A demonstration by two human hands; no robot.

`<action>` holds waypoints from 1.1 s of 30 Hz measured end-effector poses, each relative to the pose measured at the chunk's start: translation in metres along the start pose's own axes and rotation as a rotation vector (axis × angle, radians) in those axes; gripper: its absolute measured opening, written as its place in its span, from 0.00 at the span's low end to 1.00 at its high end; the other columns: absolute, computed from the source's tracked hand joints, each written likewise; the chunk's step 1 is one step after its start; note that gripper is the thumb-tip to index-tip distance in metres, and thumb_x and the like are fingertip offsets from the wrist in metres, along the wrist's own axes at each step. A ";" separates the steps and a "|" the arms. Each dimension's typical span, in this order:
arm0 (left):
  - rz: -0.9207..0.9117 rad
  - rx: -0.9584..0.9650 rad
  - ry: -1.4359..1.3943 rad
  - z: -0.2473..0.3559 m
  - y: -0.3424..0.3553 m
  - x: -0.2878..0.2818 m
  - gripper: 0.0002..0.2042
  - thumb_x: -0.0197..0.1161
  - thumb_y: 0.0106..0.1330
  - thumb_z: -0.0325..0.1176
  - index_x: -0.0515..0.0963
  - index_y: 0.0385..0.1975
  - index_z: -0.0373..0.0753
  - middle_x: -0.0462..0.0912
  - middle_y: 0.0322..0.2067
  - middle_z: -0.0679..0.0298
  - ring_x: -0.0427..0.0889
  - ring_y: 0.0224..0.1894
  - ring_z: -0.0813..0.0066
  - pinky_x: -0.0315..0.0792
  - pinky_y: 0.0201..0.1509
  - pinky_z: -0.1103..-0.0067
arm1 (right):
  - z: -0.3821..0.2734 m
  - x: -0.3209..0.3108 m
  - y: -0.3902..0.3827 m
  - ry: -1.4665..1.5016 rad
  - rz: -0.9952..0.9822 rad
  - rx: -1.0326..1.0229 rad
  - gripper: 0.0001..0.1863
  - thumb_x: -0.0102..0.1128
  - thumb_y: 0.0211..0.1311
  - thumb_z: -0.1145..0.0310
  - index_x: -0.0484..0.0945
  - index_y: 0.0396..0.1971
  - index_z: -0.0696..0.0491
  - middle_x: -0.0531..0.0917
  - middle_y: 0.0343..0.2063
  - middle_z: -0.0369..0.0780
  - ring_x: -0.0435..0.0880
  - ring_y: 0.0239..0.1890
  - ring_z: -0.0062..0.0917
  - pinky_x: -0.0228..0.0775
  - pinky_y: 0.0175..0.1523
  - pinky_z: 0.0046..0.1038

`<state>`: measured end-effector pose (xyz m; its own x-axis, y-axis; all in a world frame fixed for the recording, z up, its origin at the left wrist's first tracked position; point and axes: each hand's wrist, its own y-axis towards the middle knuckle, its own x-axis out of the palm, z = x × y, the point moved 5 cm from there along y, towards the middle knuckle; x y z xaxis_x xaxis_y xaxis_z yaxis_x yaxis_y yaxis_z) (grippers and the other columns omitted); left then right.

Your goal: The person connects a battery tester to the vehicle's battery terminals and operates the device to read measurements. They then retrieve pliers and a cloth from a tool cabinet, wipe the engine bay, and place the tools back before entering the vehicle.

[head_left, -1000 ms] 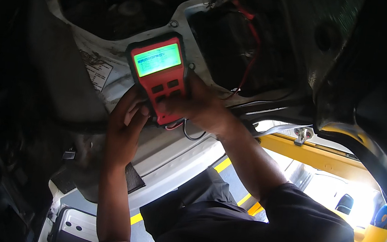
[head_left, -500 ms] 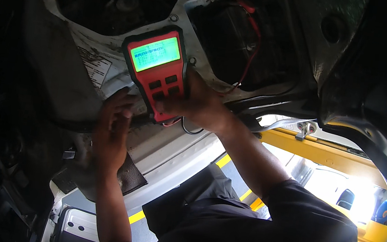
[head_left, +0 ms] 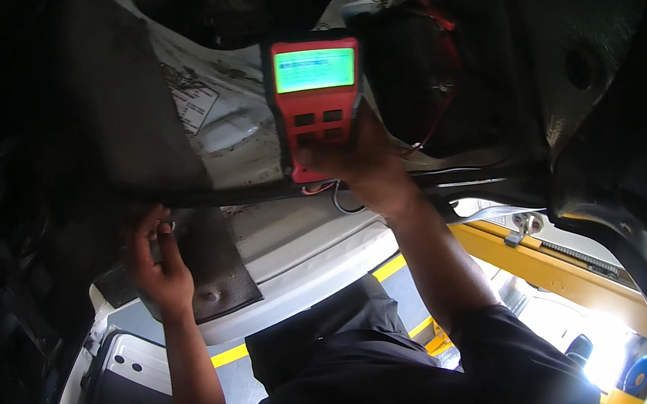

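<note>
My right hand [head_left: 373, 160] grips a red and black handheld battery tester [head_left: 313, 167] with a lit green screen and dark buttons. My thumb lies over its lower buttons, while the hand's fingers are mostly hidden behind the casing. The small text on the screen is blurred. Thin cables [head_left: 345, 200] leave the tester's lower end, and a red lead [head_left: 451, 96] runs along the dark recess to its right. Lower left, my left hand [head_left: 163, 271] is raised with loosely bent fingers apart, beside a dark mat [head_left: 225, 291]; no object shows in it.
Around the tester is a vehicle's engine bay with a pale metal panel [head_left: 261, 81] bearing a white label [head_left: 193, 105]. A white body edge [head_left: 307, 269] crosses below. Right of my arm runs a yellow beam [head_left: 550, 266]. Yellow lines mark the grey floor.
The tester has shifted right and slightly up in view, now more upright, with my right hand on it. My left hand has moved down and left, away from the tester. The screen's display differs.
</note>
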<state>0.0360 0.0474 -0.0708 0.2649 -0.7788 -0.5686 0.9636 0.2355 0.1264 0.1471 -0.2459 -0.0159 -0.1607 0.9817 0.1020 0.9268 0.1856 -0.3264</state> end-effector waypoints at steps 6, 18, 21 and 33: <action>0.028 0.027 -0.024 -0.006 -0.011 -0.002 0.10 0.53 0.76 0.24 0.78 0.52 0.34 0.83 0.46 0.58 0.82 0.48 0.69 0.74 0.54 0.75 | 0.000 0.003 0.001 -0.058 0.019 0.000 0.42 0.78 0.52 0.68 0.61 0.64 0.60 0.83 0.49 0.43 0.84 0.50 0.25 0.78 0.57 0.31; -0.015 -0.007 -0.057 -0.003 -0.008 0.001 0.10 0.54 0.75 0.24 0.78 0.51 0.34 0.84 0.44 0.59 0.82 0.47 0.70 0.74 0.54 0.75 | -0.010 0.007 -0.003 -0.132 0.004 0.005 0.36 0.72 0.56 0.72 0.63 0.62 0.61 0.83 0.47 0.42 0.83 0.49 0.24 0.78 0.56 0.30; -0.023 0.000 -0.033 -0.002 -0.006 0.000 0.09 0.54 0.75 0.25 0.78 0.50 0.35 0.84 0.44 0.59 0.82 0.47 0.70 0.74 0.54 0.75 | -0.014 0.013 -0.008 -0.031 -0.013 0.102 0.37 0.71 0.56 0.74 0.61 0.63 0.61 0.83 0.47 0.43 0.84 0.49 0.25 0.79 0.54 0.30; -0.019 0.022 -0.015 0.000 -0.004 0.000 0.09 0.54 0.73 0.23 0.79 0.49 0.36 0.84 0.43 0.60 0.84 0.46 0.69 0.76 0.53 0.74 | -0.009 0.007 -0.003 -0.023 0.101 -0.075 0.25 0.69 0.61 0.65 0.74 0.56 0.58 0.84 0.44 0.39 0.81 0.43 0.20 0.74 0.54 0.26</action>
<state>0.0324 0.0465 -0.0714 0.2466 -0.7915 -0.5592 0.9691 0.2074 0.1338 0.1463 -0.2397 -0.0054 -0.0726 0.9961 0.0505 0.9612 0.0834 -0.2629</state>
